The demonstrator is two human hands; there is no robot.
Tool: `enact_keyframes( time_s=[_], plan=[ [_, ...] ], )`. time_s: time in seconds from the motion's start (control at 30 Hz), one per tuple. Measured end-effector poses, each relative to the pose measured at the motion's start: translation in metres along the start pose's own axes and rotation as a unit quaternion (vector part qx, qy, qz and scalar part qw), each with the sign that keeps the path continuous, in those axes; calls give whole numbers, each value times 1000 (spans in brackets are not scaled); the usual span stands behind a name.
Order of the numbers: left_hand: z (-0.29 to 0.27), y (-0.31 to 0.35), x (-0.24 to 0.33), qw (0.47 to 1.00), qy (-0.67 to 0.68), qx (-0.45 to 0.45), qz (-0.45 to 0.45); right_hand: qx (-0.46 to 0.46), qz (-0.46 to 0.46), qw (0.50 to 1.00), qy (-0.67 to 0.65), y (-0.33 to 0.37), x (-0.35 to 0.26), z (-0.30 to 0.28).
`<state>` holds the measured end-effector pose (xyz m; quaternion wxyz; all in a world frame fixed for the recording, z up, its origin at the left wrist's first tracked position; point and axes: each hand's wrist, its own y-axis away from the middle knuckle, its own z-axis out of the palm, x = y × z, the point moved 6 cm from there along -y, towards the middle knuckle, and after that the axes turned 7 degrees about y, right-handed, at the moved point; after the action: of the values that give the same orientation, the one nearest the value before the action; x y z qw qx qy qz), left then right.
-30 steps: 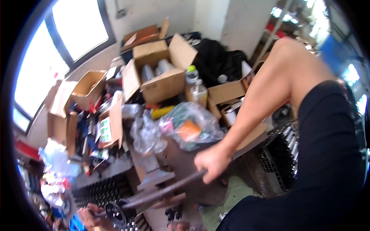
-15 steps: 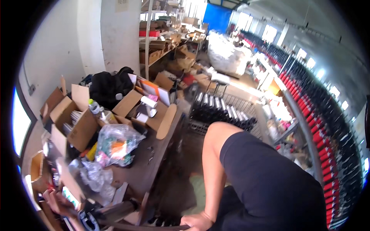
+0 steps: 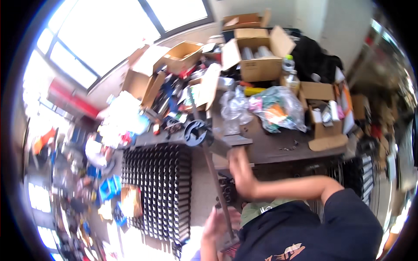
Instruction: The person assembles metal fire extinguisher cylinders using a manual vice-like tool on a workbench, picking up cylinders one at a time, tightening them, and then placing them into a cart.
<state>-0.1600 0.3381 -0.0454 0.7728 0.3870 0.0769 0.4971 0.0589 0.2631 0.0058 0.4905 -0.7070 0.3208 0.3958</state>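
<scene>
A long flat metal bar point(image 3: 214, 178) slants down from the bench's front edge toward my body. Partway along it sits a dark metal cylinder with a round, notched end plate point(image 3: 196, 132). My right hand point(image 3: 242, 172) is blurred beside the cylinder's near end, fingers stretched out; whether it touches the metal I cannot tell. Lower down, my left hand point(image 3: 217, 222) is beside the bar's lower end, which passes in front of it. Motion blur hides whether those fingers close round the bar. A small block point(image 3: 228, 243) shows at the bar's bottom.
Along the dark bench point(image 3: 274, 150) lie a plastic bag with colourful contents point(image 3: 278, 108), open cardboard boxes point(image 3: 261, 69), bottles and loose tools. A stack of black tubular parts point(image 3: 156, 191) stands below on the left. Blue bins point(image 3: 111, 187) are farther left.
My view has swung left, bringing the window and the stacked parts in. My right hand has left the bar's end for the cylinder; my left hand has come from the boxes to the bar's lower end.
</scene>
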Motion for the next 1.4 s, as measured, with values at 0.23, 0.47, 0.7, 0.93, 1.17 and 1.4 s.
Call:
enact_keyframes(
  time_s=[0.23,0.47,0.7,0.93,1.17,1.4],
  plan=[
    [126,64,10,713,-394,416,403,-128,-606,714,326,-301,0,64],
    [195,-2,108,386,-536,741,120,-305,-533,700,365,-383,76,65],
    [185,1,102,203,-566,788,129,-273,-416,785,370,-343,48,31],
    [133,5,131,19,-633,708,313,-216,-284,801,481,-317,43,-74],
    [78,32,170,-33,-654,616,437,-199,-219,794,531,-282,38,-110],
    [77,17,199,-15,-683,580,444,-145,-115,770,610,-226,-1,-151]
  ],
)
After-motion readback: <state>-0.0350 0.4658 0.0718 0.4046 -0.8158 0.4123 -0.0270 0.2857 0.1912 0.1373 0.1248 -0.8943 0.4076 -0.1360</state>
